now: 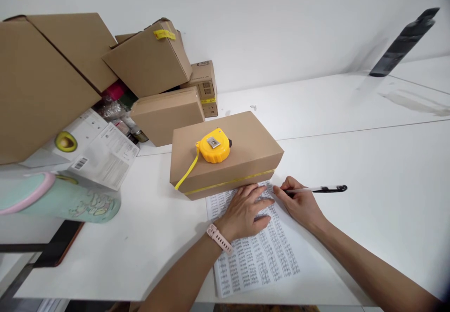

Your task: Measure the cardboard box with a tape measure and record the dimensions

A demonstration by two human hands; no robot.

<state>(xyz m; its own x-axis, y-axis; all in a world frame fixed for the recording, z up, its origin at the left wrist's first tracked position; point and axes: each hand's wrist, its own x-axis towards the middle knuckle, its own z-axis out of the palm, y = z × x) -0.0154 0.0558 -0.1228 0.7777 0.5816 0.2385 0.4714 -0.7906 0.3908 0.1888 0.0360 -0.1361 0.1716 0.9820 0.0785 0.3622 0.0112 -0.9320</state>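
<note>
Big carton (42, 96): brown, far left
Taped carton (146, 61): yellow tape near its top
Small carton (203, 80): printed, yellow band, near the wall (281, 31)
Low carton (172, 115): brown, in front of the small one
Wrapped items (112, 109): clear wrap, among the cartons
White pack (101, 150): avocado picture, barcode
Tumbler (82, 199): mint green, pink band, cartoon print
Black slab (58, 245): reddish edge, left of the table
Bottle (401, 45): black, far right, near the wall

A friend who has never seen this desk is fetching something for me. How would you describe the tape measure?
On the white desk, find the cardboard box just beyond the left hand. The tape measure lies on top, its yellow strap trailing over the edge. Unlike the brown cardboard around it, it is rounded and bright orange-yellow, with a silver plate on its upper face.
</note>
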